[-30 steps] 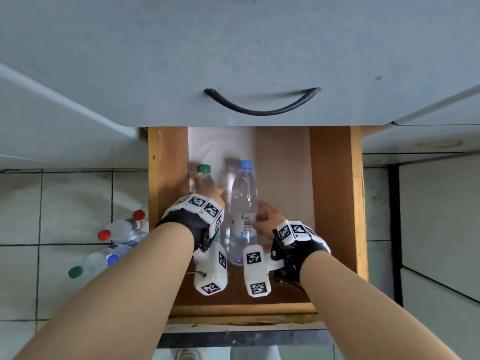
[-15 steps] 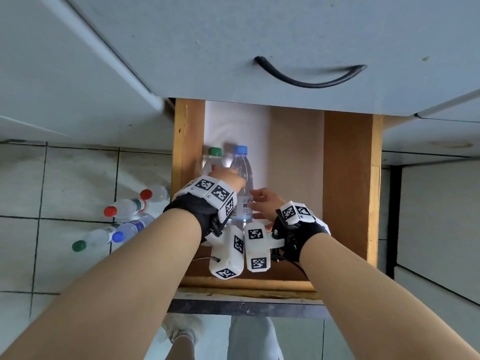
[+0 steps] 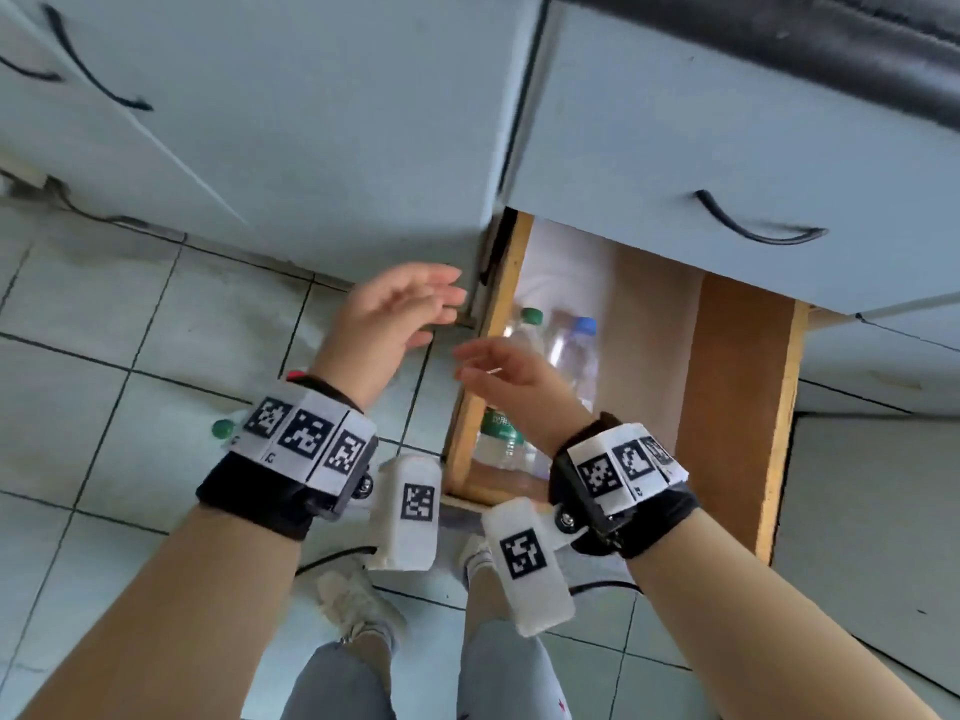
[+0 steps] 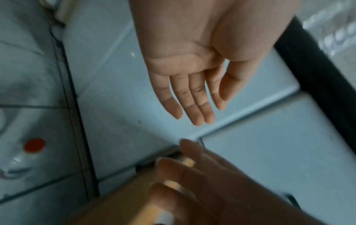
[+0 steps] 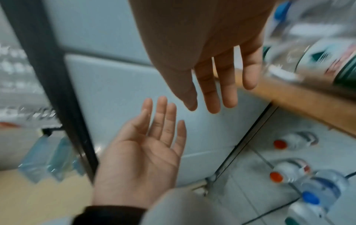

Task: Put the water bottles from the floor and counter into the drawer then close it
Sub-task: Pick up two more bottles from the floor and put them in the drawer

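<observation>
Hands are both empty, fingers straight: left hand (image 3: 387,314) at frame centre, right hand (image 3: 511,379) beside it. Two bottles (image 3: 545,366) stand in the open drawer (image 3: 727,407).

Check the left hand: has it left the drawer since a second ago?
Yes. The left hand has come out leftward past the drawer side wall, now open over the floor tiles.

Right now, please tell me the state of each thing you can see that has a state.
drawer: open, pulled out
green-cap bottle: lying inside the drawer
blue-cap bottle: lying inside the drawer, beside the green-cap one
left hand: open, holds nothing
right hand: open, holds nothing
red-cap bottles: lying on the floor, not yet picked up
upper drawer: closed
</observation>
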Action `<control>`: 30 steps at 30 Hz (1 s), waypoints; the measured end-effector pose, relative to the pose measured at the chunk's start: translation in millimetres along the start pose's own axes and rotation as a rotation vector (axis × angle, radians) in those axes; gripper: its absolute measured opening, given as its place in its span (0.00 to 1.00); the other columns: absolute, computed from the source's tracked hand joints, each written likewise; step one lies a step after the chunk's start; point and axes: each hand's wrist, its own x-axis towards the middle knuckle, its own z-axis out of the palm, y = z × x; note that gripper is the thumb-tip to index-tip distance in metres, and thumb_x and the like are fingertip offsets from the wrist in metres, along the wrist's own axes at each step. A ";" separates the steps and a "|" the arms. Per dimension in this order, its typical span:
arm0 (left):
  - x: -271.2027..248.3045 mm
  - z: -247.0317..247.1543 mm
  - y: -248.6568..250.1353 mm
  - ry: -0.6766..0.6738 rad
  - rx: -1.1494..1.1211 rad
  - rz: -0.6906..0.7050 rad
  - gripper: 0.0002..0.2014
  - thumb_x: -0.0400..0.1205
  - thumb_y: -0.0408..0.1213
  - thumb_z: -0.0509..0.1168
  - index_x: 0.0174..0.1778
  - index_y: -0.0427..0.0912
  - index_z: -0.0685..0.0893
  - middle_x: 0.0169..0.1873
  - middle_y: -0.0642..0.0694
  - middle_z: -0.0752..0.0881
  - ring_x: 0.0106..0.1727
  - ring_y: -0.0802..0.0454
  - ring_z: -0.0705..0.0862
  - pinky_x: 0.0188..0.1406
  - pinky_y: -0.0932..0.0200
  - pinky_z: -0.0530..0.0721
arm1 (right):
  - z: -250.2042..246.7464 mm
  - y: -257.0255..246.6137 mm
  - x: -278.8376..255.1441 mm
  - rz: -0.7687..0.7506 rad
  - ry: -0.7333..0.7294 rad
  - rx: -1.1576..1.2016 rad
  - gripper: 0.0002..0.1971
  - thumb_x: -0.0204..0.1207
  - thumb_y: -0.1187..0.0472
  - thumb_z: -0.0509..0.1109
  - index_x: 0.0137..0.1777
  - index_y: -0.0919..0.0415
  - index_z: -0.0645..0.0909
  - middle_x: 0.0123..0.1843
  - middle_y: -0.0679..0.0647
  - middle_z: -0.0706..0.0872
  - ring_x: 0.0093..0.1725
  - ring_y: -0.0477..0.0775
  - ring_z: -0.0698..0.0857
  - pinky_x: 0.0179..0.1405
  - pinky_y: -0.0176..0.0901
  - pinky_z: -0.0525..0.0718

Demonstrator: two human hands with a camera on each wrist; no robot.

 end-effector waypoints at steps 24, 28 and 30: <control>40.2 -276.6 -406.5 0.443 0.181 -0.581 0.45 0.66 0.27 0.77 0.77 0.48 0.64 0.76 0.45 0.69 0.77 0.47 0.69 0.75 0.53 0.67 | 300.6 233.7 221.8 0.330 -0.016 -0.315 0.46 0.60 0.68 0.81 0.76 0.55 0.60 0.75 0.60 0.64 0.70 0.60 0.73 0.68 0.53 0.77; 64.1 -271.3 -454.1 0.451 0.081 -0.518 0.40 0.64 0.28 0.78 0.72 0.50 0.72 0.70 0.48 0.77 0.71 0.49 0.75 0.73 0.54 0.72 | 316.9 265.6 255.2 0.196 -0.075 -0.410 0.44 0.56 0.68 0.83 0.72 0.60 0.66 0.69 0.55 0.73 0.65 0.55 0.76 0.68 0.44 0.76; 70.4 -265.2 -463.7 0.517 -0.028 -0.486 0.33 0.65 0.30 0.77 0.65 0.54 0.75 0.65 0.46 0.80 0.67 0.45 0.79 0.72 0.49 0.75 | 319.2 270.7 258.6 0.161 -0.078 -0.399 0.41 0.57 0.70 0.81 0.70 0.63 0.66 0.63 0.56 0.77 0.60 0.57 0.79 0.59 0.26 0.77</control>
